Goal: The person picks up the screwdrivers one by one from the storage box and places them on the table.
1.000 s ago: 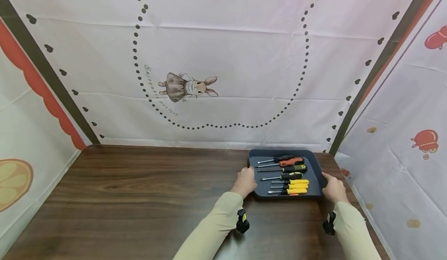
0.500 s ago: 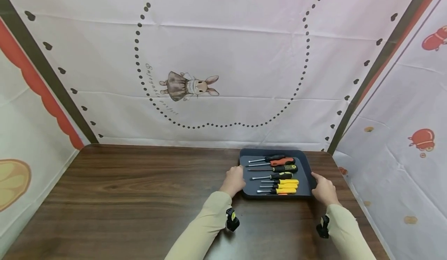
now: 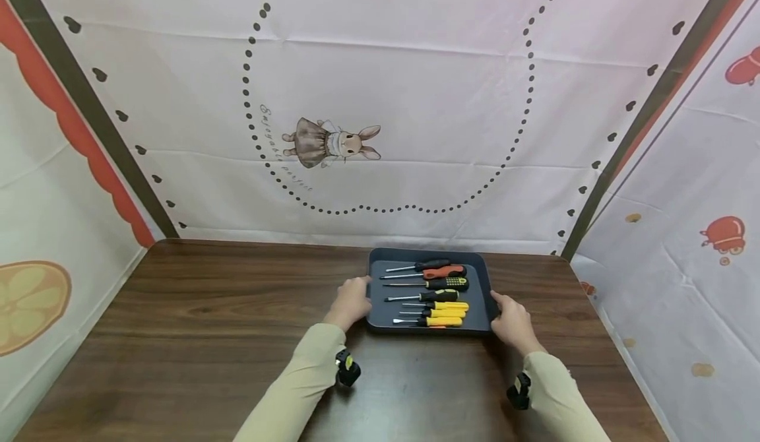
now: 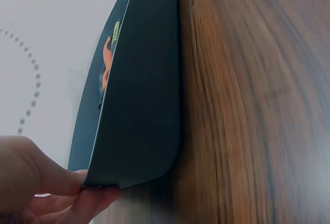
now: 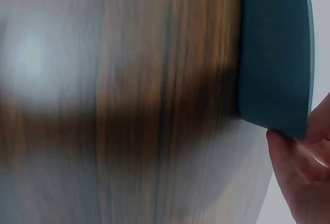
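Observation:
A dark grey tray (image 3: 380, 324) is on the wooden table, with several screwdrivers lying in it side by side. Their handles point right: a black one (image 3: 436, 264) at the back, then an orange one (image 3: 445, 272), black-and-yellow ones such as this screwdriver (image 3: 454, 284), and yellow ones such as this screwdriver (image 3: 446, 322) in front. My left hand (image 3: 350, 302) grips the tray's left side; the left wrist view shows the thumb and fingers (image 4: 95, 201) pinching its rim. At the right side, my right hand (image 3: 514, 322) pinches the rim between thumb and fingers (image 5: 281, 149).
The brown table (image 3: 196, 336) extends widely to the left and in front of the tray. A white printed cloth (image 3: 415, 112) rises behind the table's far edge, and more cloth (image 3: 671, 284) hangs at the right side.
Both hands have moved left along the table together with the tray. The screwdrivers have travelled in it and keep their arrangement. Both hands have kept their hold on the rim.

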### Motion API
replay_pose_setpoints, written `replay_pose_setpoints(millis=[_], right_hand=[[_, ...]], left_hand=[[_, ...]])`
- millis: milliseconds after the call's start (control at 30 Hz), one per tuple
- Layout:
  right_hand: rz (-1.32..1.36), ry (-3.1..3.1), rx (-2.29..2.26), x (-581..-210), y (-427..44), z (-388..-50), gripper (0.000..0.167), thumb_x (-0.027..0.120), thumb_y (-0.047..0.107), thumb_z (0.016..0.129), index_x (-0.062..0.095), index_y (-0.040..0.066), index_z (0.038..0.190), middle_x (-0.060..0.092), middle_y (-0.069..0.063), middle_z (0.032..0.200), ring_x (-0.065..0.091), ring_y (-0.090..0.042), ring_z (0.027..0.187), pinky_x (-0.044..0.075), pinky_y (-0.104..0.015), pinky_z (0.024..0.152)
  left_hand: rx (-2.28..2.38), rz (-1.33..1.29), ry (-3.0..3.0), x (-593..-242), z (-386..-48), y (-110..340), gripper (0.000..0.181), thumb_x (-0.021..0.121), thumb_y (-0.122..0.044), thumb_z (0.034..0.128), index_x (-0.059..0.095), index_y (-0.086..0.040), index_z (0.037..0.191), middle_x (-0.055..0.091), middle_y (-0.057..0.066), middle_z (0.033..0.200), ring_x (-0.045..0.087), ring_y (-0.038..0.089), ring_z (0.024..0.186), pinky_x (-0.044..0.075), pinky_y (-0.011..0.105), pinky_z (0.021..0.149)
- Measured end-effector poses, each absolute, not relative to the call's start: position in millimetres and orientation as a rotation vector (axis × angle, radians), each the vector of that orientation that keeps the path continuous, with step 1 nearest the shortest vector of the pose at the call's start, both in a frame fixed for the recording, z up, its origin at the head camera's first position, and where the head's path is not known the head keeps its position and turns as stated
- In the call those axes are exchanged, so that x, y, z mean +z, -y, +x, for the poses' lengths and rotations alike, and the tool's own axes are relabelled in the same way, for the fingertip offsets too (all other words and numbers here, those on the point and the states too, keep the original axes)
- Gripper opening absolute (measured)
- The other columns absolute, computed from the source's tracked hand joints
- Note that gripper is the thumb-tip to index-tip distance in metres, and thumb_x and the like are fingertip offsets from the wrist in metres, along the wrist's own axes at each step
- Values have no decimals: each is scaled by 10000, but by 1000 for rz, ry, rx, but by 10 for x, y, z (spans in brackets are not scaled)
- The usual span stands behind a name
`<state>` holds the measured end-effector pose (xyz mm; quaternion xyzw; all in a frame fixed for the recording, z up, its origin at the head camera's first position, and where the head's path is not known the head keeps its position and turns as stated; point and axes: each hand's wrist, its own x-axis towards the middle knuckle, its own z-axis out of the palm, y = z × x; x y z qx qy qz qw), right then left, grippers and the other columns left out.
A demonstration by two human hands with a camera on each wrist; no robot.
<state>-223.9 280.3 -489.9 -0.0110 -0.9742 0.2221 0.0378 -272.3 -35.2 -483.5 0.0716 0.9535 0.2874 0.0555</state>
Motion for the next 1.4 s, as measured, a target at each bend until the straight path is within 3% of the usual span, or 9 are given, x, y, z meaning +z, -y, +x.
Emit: replay_pose_setpoints(millis=[167,533,733,933,1067,1200,1300,1400], right_hand=[[54,2934,746,-4919,-2508,-2249,548,465,-79,668,534,-66,1211,602,-251,1055,582,-372,968,449,-498,741],[150,2944,814,-4942,-1991,-2274,534,474,-76,701,524,-52,1232,602,-207,1039,583,-318,928,454,-463,748],[148,2987,797,-4924,-1838,-2322,552,488,-72,703,504,-48,1254,590,-200,1092,569,-272,900,451,-444,768],[167,2994,780,-4899,-1775,-2313,541,494,-66,709,504,-56,1250,578,-216,1129,571,-320,977,446,-464,798],[176,3001,834,-4878,-1777,-2346,554,492,-78,711,492,-49,1264,572,-219,1131,557,-274,863,445,-402,691],[120,2977,1071,-4888,-1840,-2362,553,492,-106,739,472,-33,1287,551,-235,1178,570,-276,883,383,-311,575],[80,2933,1247,-4910,-1892,-2349,530,511,-105,755,477,-36,1280,545,-247,1188,593,-318,965,415,-283,561],[53,2878,1394,-4921,-1928,-2344,514,535,-106,755,494,-35,1262,543,-251,1184,602,-334,950,470,-301,576]], left_hand=[[834,152,-2880,-4794,-2689,662,485,608,13,771,510,32,1246,564,218,1182,559,260,821,479,422,735],[803,75,-2865,-4753,-2602,1217,489,576,15,813,455,60,1285,485,260,1267,555,315,1004,457,475,826],[797,111,-2876,-4766,-2581,1386,474,576,18,811,464,75,1269,491,285,1243,532,371,1069,434,498,857],[826,158,-2875,-4769,-2599,1474,455,576,15,815,477,88,1252,540,277,1185,535,368,1077,434,481,867],[868,163,-2885,-4761,-2624,1519,456,579,11,810,479,96,1247,567,265,1152,532,365,1084,424,480,879],[908,192,-2890,-4782,-2622,1536,462,581,-1,807,480,96,1247,575,255,1147,543,350,1073,434,466,868],[919,221,-2880,-4805,-2606,1541,456,575,-12,821,475,97,1252,563,251,1170,566,323,1045,460,435,836],[924,234,-2884,-4809,-2592,1537,438,560,-15,835,476,101,1249,553,249,1187,585,291,1003,478,411,798]])
